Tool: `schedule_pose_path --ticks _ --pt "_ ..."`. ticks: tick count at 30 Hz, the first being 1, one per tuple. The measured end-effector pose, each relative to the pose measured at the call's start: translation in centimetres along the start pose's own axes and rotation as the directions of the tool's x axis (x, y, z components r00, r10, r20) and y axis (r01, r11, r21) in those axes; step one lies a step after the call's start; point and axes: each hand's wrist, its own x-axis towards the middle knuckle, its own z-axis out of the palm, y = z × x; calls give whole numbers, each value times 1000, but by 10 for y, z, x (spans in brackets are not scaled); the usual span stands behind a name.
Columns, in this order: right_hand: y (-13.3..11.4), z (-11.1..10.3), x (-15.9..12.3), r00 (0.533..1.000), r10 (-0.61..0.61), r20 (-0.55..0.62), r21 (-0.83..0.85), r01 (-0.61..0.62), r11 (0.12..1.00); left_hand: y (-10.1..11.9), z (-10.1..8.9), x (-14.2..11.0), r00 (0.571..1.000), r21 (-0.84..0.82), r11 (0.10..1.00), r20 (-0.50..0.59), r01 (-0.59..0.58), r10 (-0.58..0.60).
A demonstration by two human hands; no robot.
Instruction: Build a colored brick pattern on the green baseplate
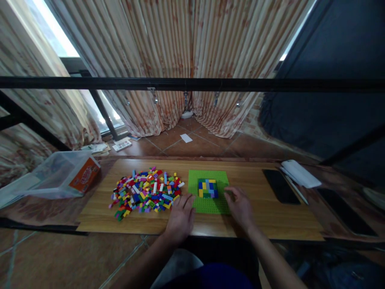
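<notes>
A light-green studded baseplate [194, 206] lies on the wooden board, with a low square of blue, yellow, green and light-blue toy bricks [208, 188] built on its middle. At the plate's left edge rests my left hand [181, 214], its fingers stretched forward and lying down between the plate and the brick pile. I see nothing held in it. My right hand [240, 206] is over the plate's right edge, thumb and forefinger apart and pointing at the built bricks, with no brick visible between them. A wide heap of loose coloured bricks [147, 190] spreads left of the plate.
The wooden board [249, 172] also carries a black phone-like slab [279, 186]. To its right are a white folded item [300, 174], a white pen-like stick [296, 190] and another dark slab [345, 210]. A clear plastic bin [60, 170] stands left; a black bar [192, 83] crosses beyond.
</notes>
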Motion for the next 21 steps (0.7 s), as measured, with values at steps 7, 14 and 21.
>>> schedule_pose_path --ticks 7,14,21 --pt "-35 16 -76 997 -59 57 -43 62 997 -37 -27 -79 991 48 996 -119 70 -64" --pt "-80 52 -87 960 -177 215 25 176 984 -52 -48 -90 980 8 986 -105 168 -167" --pt "-106 86 -66 934 -259 247 -36 276 961 -59 -54 -85 979 -100 978 -66 184 -191"
